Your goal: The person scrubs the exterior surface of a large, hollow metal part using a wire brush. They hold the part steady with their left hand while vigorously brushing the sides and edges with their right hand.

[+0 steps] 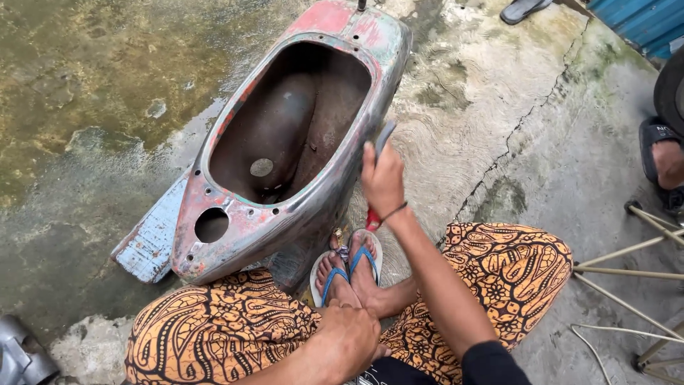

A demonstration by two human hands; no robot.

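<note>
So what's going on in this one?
A person sits on wet concrete ground with an old, worn metal scooter body shell lying in front of them. Their right hand holds a red-handled scraper with its blade against the shell's outer side, where the paint is mostly gone. The left hand rests low near their ankles, holding nothing visible. Another person's sandalled foot shows at the right edge.

Right hand (382, 180) raised on an outstretched forearm, fingers curled in a closed grip, thin band at the wrist. Left hand (349, 339) low, knuckles up, resting loosely closed by the crossed ankles.
</note>
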